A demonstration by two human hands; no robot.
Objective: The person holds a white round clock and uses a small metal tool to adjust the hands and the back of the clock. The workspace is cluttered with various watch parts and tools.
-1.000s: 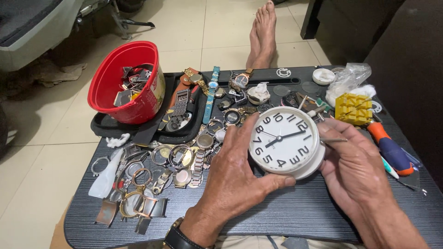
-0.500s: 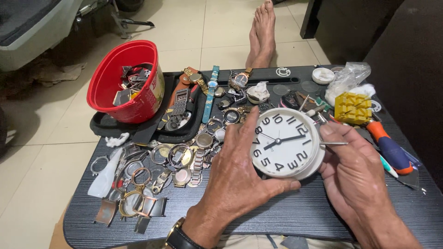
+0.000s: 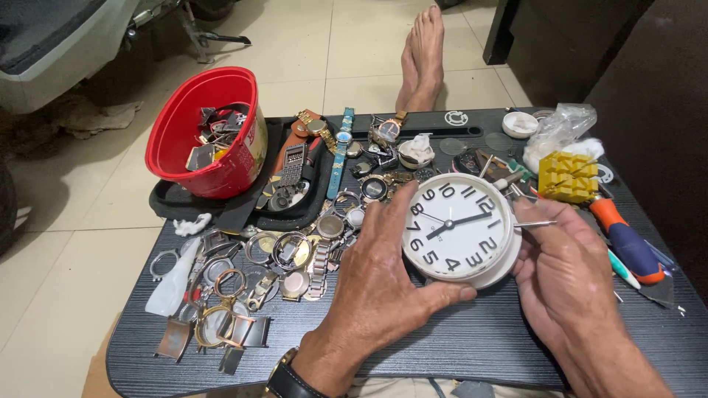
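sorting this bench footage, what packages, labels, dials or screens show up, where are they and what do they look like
Clock: round, white case, white dial with black numerals and hands, held between left hand and right hand.
Red tub: far left on the tray, cream printed label on its side.
Clear plastic bag: crumpled, far right.
Calculator watch: small grey display, beside the tub.

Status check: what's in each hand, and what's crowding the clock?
Left hand grips white round clock. Right hand holds thin metal tool at clock's edge. Watch parts beside left hand.

Glossy white plastic clock (image 3: 461, 227) (smooth), matt wood-grain black table (image 3: 457, 346).
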